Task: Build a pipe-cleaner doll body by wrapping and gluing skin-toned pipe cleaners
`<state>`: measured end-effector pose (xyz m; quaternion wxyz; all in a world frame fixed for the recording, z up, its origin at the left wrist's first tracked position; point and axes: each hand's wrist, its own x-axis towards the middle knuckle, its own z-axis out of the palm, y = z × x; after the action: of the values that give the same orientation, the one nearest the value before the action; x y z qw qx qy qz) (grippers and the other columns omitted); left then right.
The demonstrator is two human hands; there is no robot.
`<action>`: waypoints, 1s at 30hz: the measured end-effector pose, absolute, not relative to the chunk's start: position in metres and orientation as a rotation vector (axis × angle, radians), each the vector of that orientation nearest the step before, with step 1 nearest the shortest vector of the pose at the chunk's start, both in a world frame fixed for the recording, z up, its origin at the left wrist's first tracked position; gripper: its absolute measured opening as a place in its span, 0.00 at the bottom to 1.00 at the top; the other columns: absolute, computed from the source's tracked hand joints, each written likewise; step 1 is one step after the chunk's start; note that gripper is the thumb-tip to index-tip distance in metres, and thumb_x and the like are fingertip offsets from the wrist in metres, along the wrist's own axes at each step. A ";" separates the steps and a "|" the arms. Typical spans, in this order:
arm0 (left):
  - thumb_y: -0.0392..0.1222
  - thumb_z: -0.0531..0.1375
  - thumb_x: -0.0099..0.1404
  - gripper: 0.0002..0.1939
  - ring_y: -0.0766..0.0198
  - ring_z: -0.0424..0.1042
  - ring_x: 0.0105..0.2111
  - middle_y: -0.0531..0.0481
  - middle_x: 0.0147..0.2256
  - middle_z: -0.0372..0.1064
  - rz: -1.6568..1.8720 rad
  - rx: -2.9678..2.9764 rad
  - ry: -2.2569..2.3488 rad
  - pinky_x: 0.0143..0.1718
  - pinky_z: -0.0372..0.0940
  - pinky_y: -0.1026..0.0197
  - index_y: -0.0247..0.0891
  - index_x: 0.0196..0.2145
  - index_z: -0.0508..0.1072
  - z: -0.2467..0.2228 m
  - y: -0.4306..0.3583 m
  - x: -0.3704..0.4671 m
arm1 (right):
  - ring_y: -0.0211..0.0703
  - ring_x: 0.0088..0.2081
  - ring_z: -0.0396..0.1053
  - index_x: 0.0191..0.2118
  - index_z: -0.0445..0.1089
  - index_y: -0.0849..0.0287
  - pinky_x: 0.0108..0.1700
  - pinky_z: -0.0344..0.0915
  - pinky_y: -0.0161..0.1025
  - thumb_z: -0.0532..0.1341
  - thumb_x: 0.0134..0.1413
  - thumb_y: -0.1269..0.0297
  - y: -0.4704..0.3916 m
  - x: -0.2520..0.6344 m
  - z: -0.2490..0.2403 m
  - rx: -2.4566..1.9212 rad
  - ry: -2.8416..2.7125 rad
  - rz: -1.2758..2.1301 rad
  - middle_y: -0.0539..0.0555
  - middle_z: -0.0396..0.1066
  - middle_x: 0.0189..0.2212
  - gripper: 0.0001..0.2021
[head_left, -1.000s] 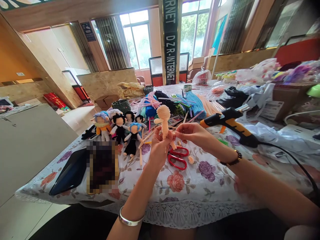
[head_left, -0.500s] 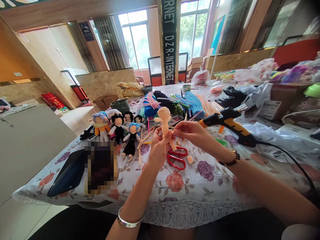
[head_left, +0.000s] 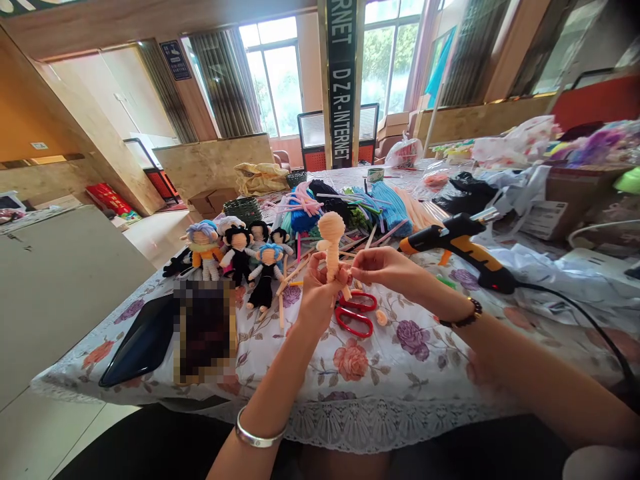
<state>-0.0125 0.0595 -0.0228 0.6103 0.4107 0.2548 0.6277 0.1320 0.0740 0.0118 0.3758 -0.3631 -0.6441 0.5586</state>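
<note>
My left hand (head_left: 323, 287) is closed around the lower body of a bare peach doll (head_left: 332, 243) made of wound fuzzy stems, held upright with its round head on top. One stubby arm shows on its left side, and a leg pokes out below my fingers. Beside the doll's lower part, my right hand (head_left: 383, 268) pinches at something small and pale that I cannot make out. Red-handled scissors (head_left: 356, 315) lie just under the hands, their blades partly hidden. A small peach coil (head_left: 381, 317) rests to the right of them.
Several finished dolls (head_left: 260, 267) stand at left, behind a dark tablet-like object (head_left: 140, 347) and a blurred panel (head_left: 206, 333). Bundles of coloured fuzzy stems (head_left: 385, 205) lie at the back. A black-and-orange glue gun (head_left: 463, 247) with a cord sits right, near bags and a box (head_left: 570, 200).
The doll has turned slightly in my left hand, so only one arm shows instead of two. My right hand stays pinched beside it. The whole view has shifted a little.
</note>
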 end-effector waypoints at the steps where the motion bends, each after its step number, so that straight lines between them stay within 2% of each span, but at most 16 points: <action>1: 0.35 0.69 0.42 0.27 0.73 0.66 0.23 0.58 0.24 0.69 1.440 0.949 0.593 0.27 0.61 0.68 0.41 0.36 0.59 -0.023 0.060 -0.013 | 0.29 0.22 0.58 0.23 0.66 0.62 0.25 0.53 0.32 0.68 0.37 0.56 0.074 0.132 0.011 -0.930 -1.655 1.425 0.45 0.63 0.19 0.15; 6: 0.38 0.69 0.44 0.24 0.73 0.66 0.23 0.59 0.24 0.67 1.443 0.934 0.612 0.27 0.61 0.68 0.40 0.37 0.61 -0.021 0.059 -0.013 | 0.30 0.24 0.60 0.26 0.67 0.62 0.27 0.55 0.33 0.67 0.39 0.57 0.076 0.134 0.012 -0.870 -1.688 1.351 0.46 0.65 0.22 0.14; 11: 0.44 0.66 0.52 0.14 0.73 0.65 0.25 0.54 0.27 0.68 1.444 0.928 0.584 0.27 0.61 0.70 0.35 0.32 0.67 -0.018 0.059 -0.013 | 0.30 0.23 0.59 0.28 0.67 0.62 0.26 0.55 0.33 0.65 0.43 0.56 0.077 0.146 0.019 -0.868 -1.818 1.178 0.47 0.65 0.23 0.13; 13: 0.45 0.64 0.54 0.14 0.73 0.66 0.25 0.53 0.27 0.69 1.462 0.862 0.582 0.28 0.62 0.70 0.35 0.35 0.70 -0.016 0.060 -0.014 | 0.30 0.23 0.59 0.28 0.68 0.62 0.25 0.55 0.32 0.64 0.45 0.56 0.077 0.152 0.021 -0.869 -1.981 1.134 0.47 0.66 0.22 0.12; 15: 0.45 0.62 0.56 0.15 0.73 0.67 0.25 0.53 0.27 0.69 1.482 0.798 0.569 0.30 0.63 0.69 0.36 0.40 0.71 -0.015 0.061 -0.015 | 0.31 0.23 0.61 0.30 0.69 0.61 0.25 0.56 0.32 0.63 0.47 0.58 0.076 0.156 0.022 -0.875 -2.185 1.094 0.48 0.68 0.23 0.11; 18: 0.42 0.59 0.60 0.13 0.72 0.68 0.26 0.51 0.28 0.71 1.500 0.732 0.582 0.32 0.65 0.68 0.35 0.42 0.71 -0.014 0.061 -0.015 | 0.33 0.25 0.64 0.32 0.71 0.60 0.27 0.58 0.32 0.60 0.51 0.61 0.071 0.155 0.021 -0.904 -2.466 0.900 0.49 0.70 0.24 0.08; 22: 0.37 0.55 0.63 0.12 0.69 0.71 0.29 0.50 0.31 0.73 1.489 0.680 0.610 0.36 0.66 0.66 0.37 0.45 0.71 -0.013 0.060 -0.014 | 0.34 0.25 0.62 0.31 0.71 0.61 0.27 0.56 0.33 0.53 0.58 0.59 0.066 0.147 0.019 -0.951 -2.554 0.615 0.51 0.68 0.24 0.14; 26: 0.36 0.55 0.63 0.13 0.69 0.71 0.32 0.49 0.32 0.72 1.505 0.719 0.554 0.37 0.66 0.67 0.36 0.46 0.71 -0.015 0.061 -0.014 | 0.34 0.23 0.63 0.31 0.67 0.62 0.26 0.58 0.33 0.44 0.62 0.51 0.066 0.140 0.014 -0.959 -2.389 0.902 0.50 0.65 0.22 0.23; 28: 0.37 0.57 0.62 0.14 0.70 0.70 0.31 0.50 0.31 0.71 1.505 0.754 0.528 0.35 0.65 0.67 0.37 0.46 0.70 -0.017 0.061 -0.015 | 0.34 0.23 0.64 0.33 0.65 0.62 0.25 0.60 0.32 0.42 0.61 0.47 0.067 0.138 0.012 -0.952 -2.286 1.085 0.50 0.65 0.22 0.25; 30: 0.39 0.59 0.60 0.17 0.71 0.68 0.29 0.51 0.30 0.70 1.500 0.795 0.529 0.31 0.65 0.68 0.39 0.48 0.70 -0.019 0.061 -0.015 | 0.34 0.22 0.63 0.33 0.64 0.61 0.24 0.59 0.31 0.42 0.60 0.45 0.067 0.136 0.010 -0.943 -2.223 1.128 0.50 0.64 0.21 0.25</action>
<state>-0.0153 0.0612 -0.0190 0.6301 0.3473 0.2310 0.6550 0.1360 0.0672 0.0101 0.2361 -0.3439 -0.8105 0.4113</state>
